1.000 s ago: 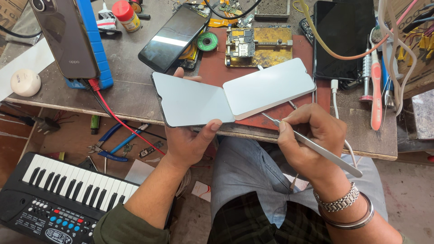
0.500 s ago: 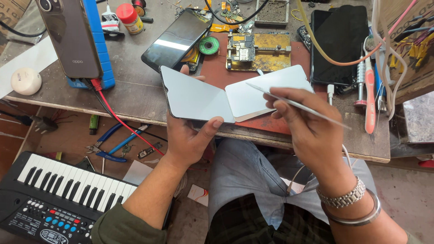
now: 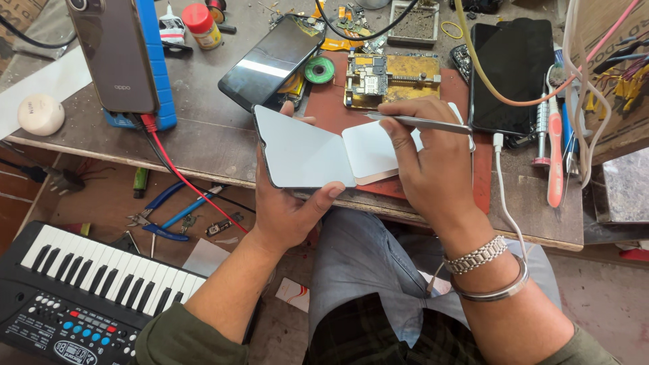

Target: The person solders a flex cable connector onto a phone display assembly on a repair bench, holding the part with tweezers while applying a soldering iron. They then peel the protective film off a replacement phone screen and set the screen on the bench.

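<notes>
My left hand (image 3: 287, 206) grips a phone display panel (image 3: 301, 150) from below, its pale back side facing me, thumb at the lower right corner. A white rounded sheet (image 3: 372, 150) hinges off the panel's right edge and lies partly under my right hand. My right hand (image 3: 429, 162) holds metal tweezers (image 3: 419, 122), which lie across the fingers and point left toward a gold circuit board (image 3: 395, 81) on the red mat (image 3: 338, 115). The wrist carries a metal watch strap and a bangle.
On the bench sit a dark phone (image 3: 270, 61), a black screen (image 3: 512, 74), a phone leaning on a blue block (image 3: 111, 54), a red-capped bottle (image 3: 201, 26), a solder reel (image 3: 319, 69) and screwdrivers (image 3: 554, 145). A toy keyboard (image 3: 88, 290) and pliers (image 3: 162, 216) lie below.
My right hand has swung up from below the bench edge onto the white sheet, turning the tweezers from pointing right to pointing left. The panel and sheet have shifted slightly toward the bench.
</notes>
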